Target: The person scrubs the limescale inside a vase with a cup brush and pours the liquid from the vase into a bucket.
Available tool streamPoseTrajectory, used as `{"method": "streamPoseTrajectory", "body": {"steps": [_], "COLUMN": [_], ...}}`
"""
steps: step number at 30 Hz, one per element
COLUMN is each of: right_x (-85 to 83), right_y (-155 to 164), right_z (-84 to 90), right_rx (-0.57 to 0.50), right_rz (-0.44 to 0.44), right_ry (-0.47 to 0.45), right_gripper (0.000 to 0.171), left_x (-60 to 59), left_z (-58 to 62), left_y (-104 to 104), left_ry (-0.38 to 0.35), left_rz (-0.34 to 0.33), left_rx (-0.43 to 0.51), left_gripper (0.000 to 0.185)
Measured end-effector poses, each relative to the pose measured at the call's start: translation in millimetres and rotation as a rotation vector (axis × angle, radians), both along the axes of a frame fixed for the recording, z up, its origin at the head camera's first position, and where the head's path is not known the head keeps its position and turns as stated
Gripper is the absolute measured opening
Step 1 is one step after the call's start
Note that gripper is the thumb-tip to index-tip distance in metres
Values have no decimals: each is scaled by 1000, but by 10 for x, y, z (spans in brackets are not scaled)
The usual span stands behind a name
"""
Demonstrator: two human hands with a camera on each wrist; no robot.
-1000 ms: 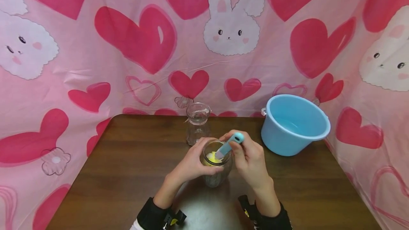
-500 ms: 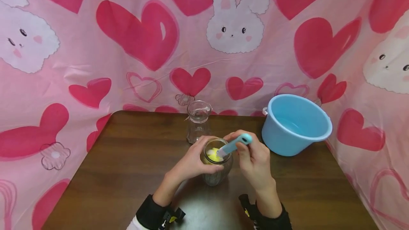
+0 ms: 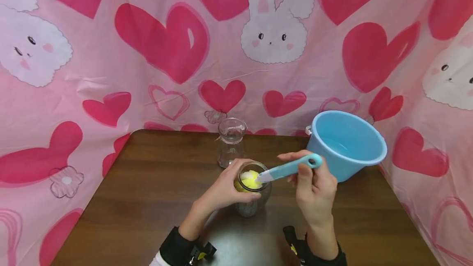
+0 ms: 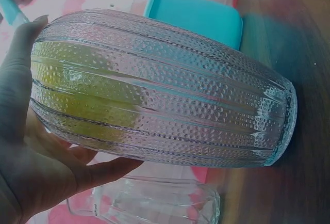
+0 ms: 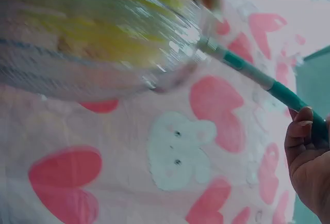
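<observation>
My left hand (image 3: pixel 225 188) is wrapped round the upper part of a clear ribbed glass jar (image 4: pixel 185 95) and keeps it upright. In the left wrist view the dimpled glass fills the middle, with a yellow sponge head showing through near the mouth. That head belongs to a sponge bottle brush (image 3: pixel 288 169); its yellow and white sponge sits at the jar's mouth. To the right of the jar, my right hand (image 3: pixel 315 190) pinches the light blue handle near its end. The handle leans low over the rim, toward the right.
Behind the jar stands a second glass, a vase (image 3: pixel 230 149) with a narrowed neck and a thin tie round it. A light blue bucket (image 3: pixel 329 161) is at the back right of the brown wooden table (image 3: pixel 155 175). Pink cloth with hearts and rabbits (image 3: pixel 273 32) hangs behind.
My right hand has moved to the right and drawn the handle farther out, tilting it lower. More of the blue handle shows. The left hand stays on the jar.
</observation>
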State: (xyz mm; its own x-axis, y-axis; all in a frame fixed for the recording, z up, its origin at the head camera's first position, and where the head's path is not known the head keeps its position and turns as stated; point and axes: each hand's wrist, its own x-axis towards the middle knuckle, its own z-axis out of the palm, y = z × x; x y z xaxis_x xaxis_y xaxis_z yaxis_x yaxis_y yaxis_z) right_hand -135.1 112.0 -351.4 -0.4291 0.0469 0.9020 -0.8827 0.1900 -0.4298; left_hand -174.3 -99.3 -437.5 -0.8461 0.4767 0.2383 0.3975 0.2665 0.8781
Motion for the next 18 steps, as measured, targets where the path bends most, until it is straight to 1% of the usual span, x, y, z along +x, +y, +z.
{"method": "streamPoseTrajectory", "body": {"steps": [2, 4, 6, 8, 10, 12, 14, 16, 18], "right_x": [21, 15, -13, -52, -93, -108, -92, -34, 33], "right_y": [41, 56, 43, 12, -28, -59, -69, -58, -45], "right_z": [21, 25, 17, -5, -39, -56, -56, -22, 20], "right_rx": [-57, -55, 6, 96, 183, 246, 254, 203, 130], "right_rz": [16, 20, 19, 13, 12, 3, -3, 7, 21], "right_ry": [-18, -75, -152, -238, -293, -316, -287, -223, -124], "right_gripper": [37, 30, 19, 11, 14, 17, 15, 13, 23], "left_x": [2, 0, -4, -5, -6, -4, 0, 1, 3], "left_z": [12, 21, 26, 29, 27, 27, 28, 22, 23], "left_y": [8, 11, 9, 7, 4, 3, 5, 7, 9], "left_ry": [-5, -5, 0, -4, -11, -25, -34, -42, -52], "left_rz": [0, 1, 3, 7, 7, 8, 6, 1, -4], "left_rx": [-4, -1, 4, 4, 13, 13, 9, 6, -2], "left_gripper": [78, 78, 78, 78, 78, 79, 79, 79, 80]}}
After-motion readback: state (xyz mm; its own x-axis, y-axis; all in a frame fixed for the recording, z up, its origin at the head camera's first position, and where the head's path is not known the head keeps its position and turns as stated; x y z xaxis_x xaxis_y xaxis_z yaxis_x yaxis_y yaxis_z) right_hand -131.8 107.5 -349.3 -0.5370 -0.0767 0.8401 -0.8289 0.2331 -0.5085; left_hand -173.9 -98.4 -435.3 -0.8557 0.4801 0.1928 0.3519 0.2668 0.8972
